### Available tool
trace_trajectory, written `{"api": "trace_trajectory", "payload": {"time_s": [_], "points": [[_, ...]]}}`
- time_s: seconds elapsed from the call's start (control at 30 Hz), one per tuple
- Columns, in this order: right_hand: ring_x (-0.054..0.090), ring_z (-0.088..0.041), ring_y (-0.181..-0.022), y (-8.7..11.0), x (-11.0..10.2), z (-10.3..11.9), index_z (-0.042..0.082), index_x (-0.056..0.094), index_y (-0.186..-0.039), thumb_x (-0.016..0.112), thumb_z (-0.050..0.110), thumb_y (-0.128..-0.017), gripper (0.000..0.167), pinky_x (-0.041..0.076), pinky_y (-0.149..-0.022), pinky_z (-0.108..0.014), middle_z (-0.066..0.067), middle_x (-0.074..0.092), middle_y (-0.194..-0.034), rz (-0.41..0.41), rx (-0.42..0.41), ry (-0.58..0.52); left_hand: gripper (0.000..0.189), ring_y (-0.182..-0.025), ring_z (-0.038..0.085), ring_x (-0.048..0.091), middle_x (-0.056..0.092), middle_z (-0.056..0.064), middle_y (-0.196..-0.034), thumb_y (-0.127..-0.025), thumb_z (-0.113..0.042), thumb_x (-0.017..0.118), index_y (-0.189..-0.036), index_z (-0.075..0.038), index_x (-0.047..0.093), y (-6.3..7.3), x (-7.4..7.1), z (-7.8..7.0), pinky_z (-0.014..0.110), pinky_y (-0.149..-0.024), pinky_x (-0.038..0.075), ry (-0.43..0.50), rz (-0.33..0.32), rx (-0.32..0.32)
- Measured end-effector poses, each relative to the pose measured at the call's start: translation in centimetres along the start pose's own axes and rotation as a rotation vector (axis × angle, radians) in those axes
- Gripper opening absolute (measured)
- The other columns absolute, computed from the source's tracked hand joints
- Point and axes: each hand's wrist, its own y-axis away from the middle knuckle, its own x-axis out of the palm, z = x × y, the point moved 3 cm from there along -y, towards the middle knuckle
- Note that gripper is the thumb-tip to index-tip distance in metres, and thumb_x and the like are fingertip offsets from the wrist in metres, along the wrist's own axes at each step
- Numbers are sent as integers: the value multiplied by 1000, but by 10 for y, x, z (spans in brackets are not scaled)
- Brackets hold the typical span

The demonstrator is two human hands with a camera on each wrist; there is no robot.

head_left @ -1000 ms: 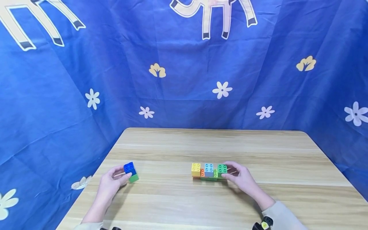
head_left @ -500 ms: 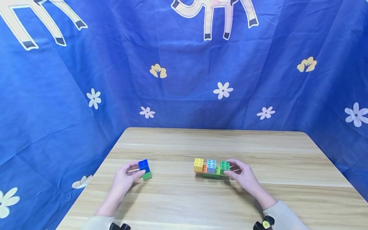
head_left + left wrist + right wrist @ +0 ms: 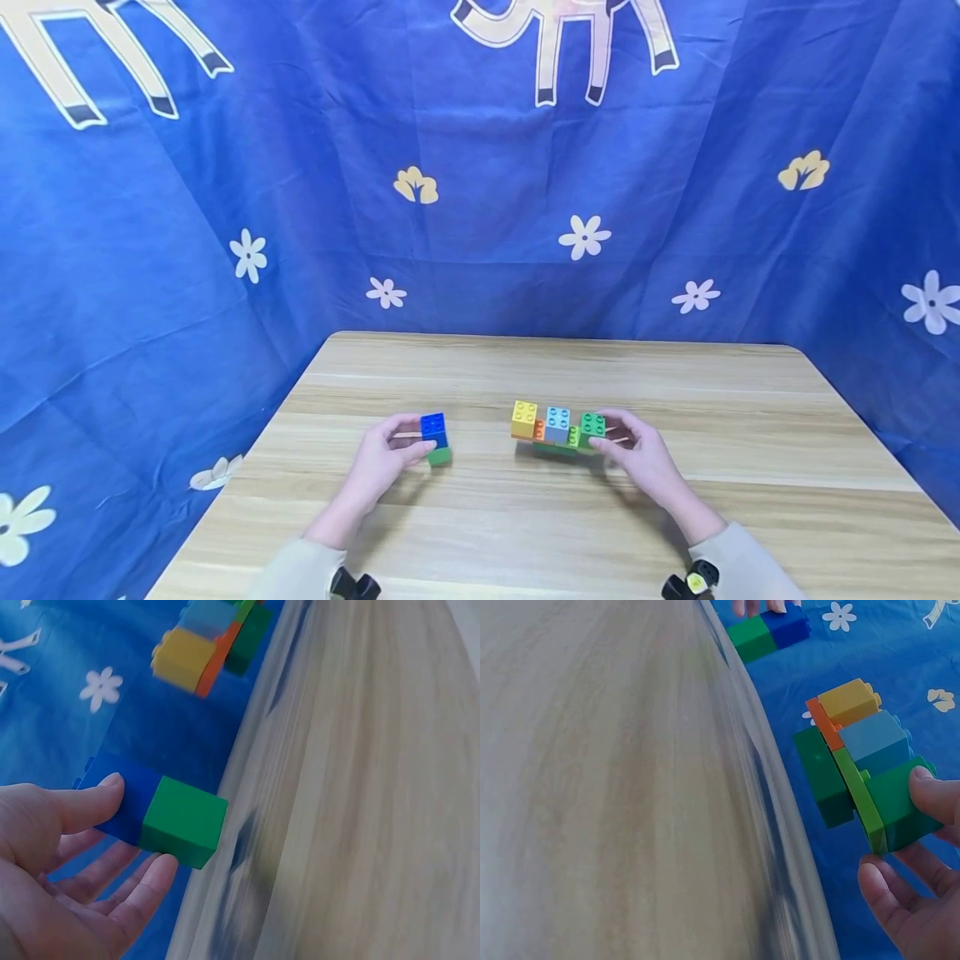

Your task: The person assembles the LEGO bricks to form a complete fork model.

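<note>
My left hand [image 3: 381, 462] pinches a two-brick stack between thumb and fingers. Its blue brick [image 3: 433, 428] sits on top of a green brick [image 3: 185, 823]. To the right, my right hand [image 3: 643, 457] grips a brick assembly by the green brick [image 3: 592, 426] at its right end. A light blue brick [image 3: 557, 423] stands in its middle and a yellow brick [image 3: 524, 417] at its left end. Flat orange [image 3: 825, 724] and lime [image 3: 860, 799] plates run beneath these, with another green brick [image 3: 823, 776] underneath. Both builds are held above the table, a gap between them.
The wooden table [image 3: 480, 533] lies under both hands, with shadows below them. A blue patterned cloth [image 3: 480, 275] hangs behind and beside it. Dark wrist devices [image 3: 355, 586] are worn at the sleeves.
My left hand has carried the blue and green stack rightward, closer to the assembly. My right hand has raised the assembly a little and shifted it slightly right.
</note>
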Motion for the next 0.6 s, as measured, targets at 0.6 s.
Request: {"api": "trace_trajectory", "payload": {"time_s": [0.6], "points": [[58,-25,-87,-2,-5,45,-3,57,-118,68,6,-83,38,49,-74,-25,-18,62,-98,-26,-54,49,44,-92,31,62,63,13,-106,-75,-9,77,-115,-3,60,-1,62,-15,33,-69,54,9,120,86]]}}
